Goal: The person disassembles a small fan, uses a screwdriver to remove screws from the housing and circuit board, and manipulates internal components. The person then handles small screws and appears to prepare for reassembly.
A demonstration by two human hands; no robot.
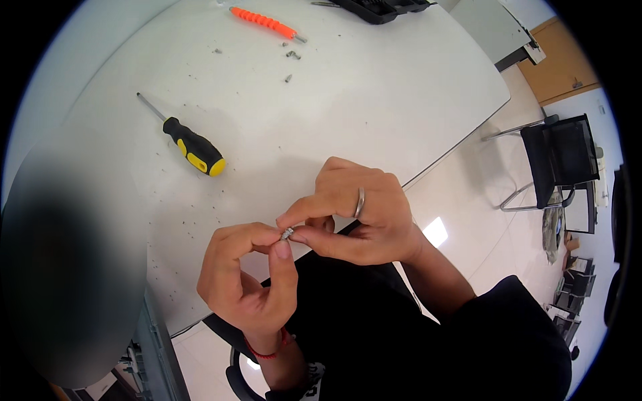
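Observation:
Between the fingertips of both hands is a small silvery metal piece [287, 234], perhaps a screw or fitting; its exact kind is too small to tell. My left hand [244, 277] pinches it from the left with thumb and forefinger. From the right, my right hand [364, 217], with a ring on one finger, has its thumb and forefinger closed on the same piece. Both hands are just above the near edge of the white table [401, 100]. Beyond them lies a black and yellow screwdriver [194, 148], its shaft pointing to the far left.
An orange flexible shaft [264, 23] lies at the far side, with several small metal bits [293, 55] close by. A black case [378, 10] stands at the far edge. Dark crumbs dot the tabletop. A black chair [558, 150] is off to the right; a blurred dark shape covers the left.

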